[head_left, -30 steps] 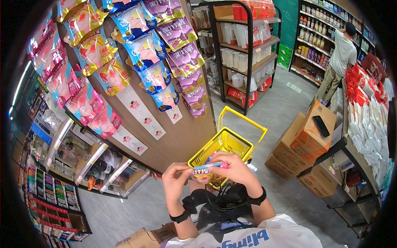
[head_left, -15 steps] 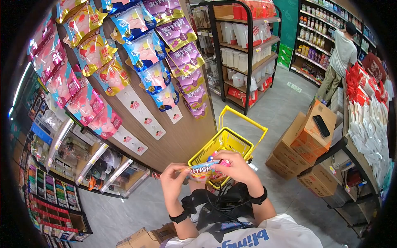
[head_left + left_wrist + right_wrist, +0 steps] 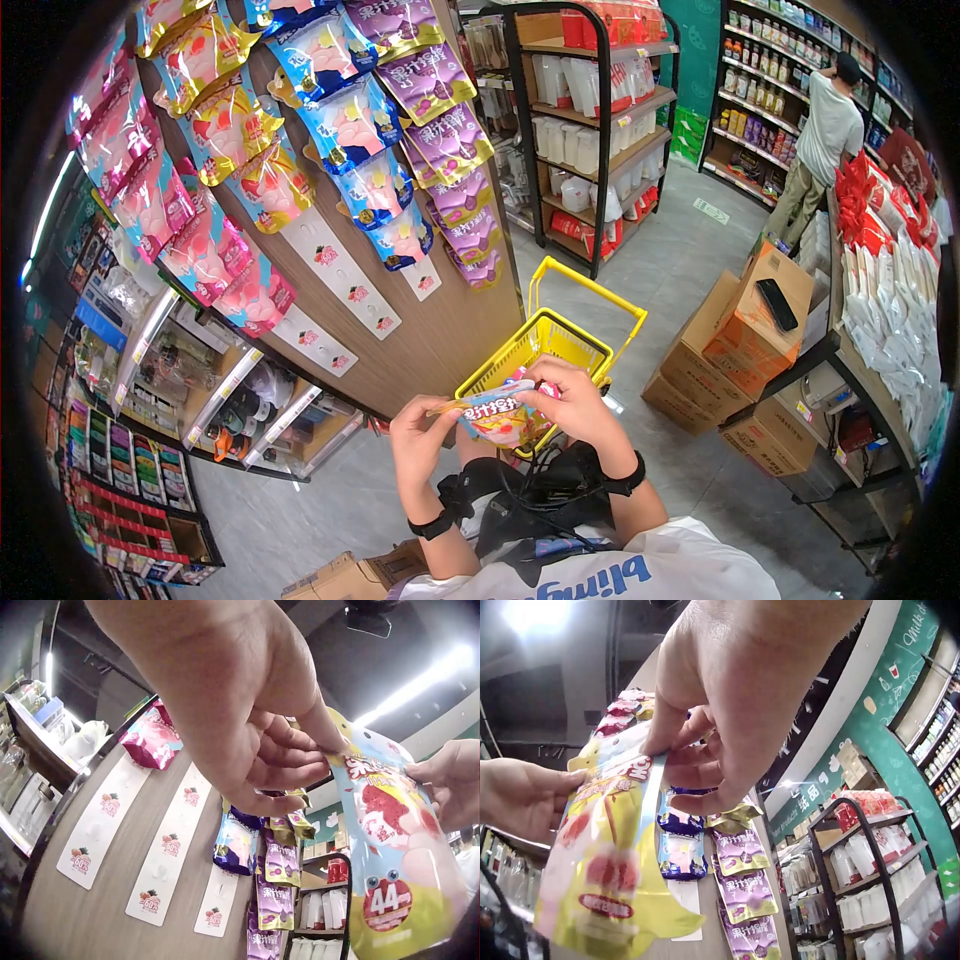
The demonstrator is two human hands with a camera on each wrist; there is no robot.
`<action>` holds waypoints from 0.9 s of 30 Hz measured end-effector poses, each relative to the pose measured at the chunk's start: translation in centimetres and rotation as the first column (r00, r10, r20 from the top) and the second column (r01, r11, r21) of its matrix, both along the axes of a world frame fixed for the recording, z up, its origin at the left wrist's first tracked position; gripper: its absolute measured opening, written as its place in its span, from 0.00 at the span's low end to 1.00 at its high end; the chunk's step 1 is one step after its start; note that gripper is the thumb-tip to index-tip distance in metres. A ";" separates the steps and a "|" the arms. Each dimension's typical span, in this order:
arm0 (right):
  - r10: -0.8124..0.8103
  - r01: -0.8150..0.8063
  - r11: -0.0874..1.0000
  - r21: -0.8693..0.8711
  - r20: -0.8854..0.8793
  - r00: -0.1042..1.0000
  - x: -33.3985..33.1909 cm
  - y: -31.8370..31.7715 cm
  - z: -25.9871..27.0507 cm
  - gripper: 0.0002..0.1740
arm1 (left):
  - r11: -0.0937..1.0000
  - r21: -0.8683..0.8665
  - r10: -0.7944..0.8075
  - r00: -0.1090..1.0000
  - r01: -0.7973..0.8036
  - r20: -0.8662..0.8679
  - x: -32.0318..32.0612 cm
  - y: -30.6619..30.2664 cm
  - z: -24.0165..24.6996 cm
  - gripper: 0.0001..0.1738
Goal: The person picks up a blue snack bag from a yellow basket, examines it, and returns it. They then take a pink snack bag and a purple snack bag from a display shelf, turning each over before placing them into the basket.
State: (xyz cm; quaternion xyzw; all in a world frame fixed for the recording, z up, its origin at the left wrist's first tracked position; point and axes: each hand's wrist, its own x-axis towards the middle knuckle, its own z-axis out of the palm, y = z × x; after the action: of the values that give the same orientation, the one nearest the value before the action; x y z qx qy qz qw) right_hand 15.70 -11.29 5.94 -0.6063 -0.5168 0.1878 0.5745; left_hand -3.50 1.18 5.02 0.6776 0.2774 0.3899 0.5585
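Both hands hold up one candy bag (image 3: pixel 497 420), blue at the top and yellow below, with fruit printed on it. My left hand (image 3: pixel 420 432) pinches one top corner between thumb and fingers. The other top corner is pinched by my right hand (image 3: pixel 577 405). In the left wrist view the bag (image 3: pixel 394 855) hangs down with its printed front and a round "44" mark showing. Its other side (image 3: pixel 604 862), mostly yellow and pink, faces the right wrist camera. Beyond the hands stands a yellow shopping basket (image 3: pixel 482 382), partly hidden by them.
Pink, yellow, blue and purple candy bags (image 3: pixel 445 145) hang on a wooden panel (image 3: pixel 420 340) at the left, among white hanging strips (image 3: pixel 340 272). Stacked cartons (image 3: pixel 700 380) bearing a phone (image 3: pixel 776 305) and a shelf rack (image 3: pixel 600 130) stand to the right. A person (image 3: pixel 830 130) stands farther back.
Between the hands, the candy bag has tilted so that more of its printed front faces the head camera. The right hand has shifted slightly; both hands keep their hold.
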 end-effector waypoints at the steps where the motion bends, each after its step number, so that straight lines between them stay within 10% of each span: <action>1: 0.002 -0.002 1.000 -0.002 -0.004 1.000 0.0 0.0 0.0 0.10 | 1.000 0.019 0.003 1.000 -0.003 -0.003 -0.1 0.1 -0.1 0.07; 13: 0.197 -0.192 0.948 -0.254 -0.008 0.980 0.4 0.4 -1.5 0.23 | 0.996 0.029 0.085 0.990 -0.088 0.114 -0.3 0.0 0.1 0.07; 19: 0.502 -0.356 0.709 -0.609 0.081 0.861 0.0 0.2 0.0 0.34 | 1.000 0.024 0.008 0.983 -0.012 0.184 -0.2 -0.7 0.9 0.07; 23: 0.461 -0.460 0.843 -0.280 -0.066 0.885 -0.2 0.3 -2.7 0.32 | 0.994 0.098 -0.059 0.984 0.043 0.170 0.3 -1.0 0.9 0.07; 27: 0.372 -0.336 0.885 -0.322 0.053 0.927 -0.2 -0.4 0.6 0.27 | 0.996 0.072 -0.069 0.987 0.059 0.145 0.4 -1.1 0.8 0.06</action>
State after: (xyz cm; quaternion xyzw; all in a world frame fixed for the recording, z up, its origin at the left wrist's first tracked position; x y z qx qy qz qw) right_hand 15.51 -11.65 6.50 -0.5931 -0.6150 0.3328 0.3990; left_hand -3.07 0.08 5.79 0.6739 0.2004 0.4298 0.5665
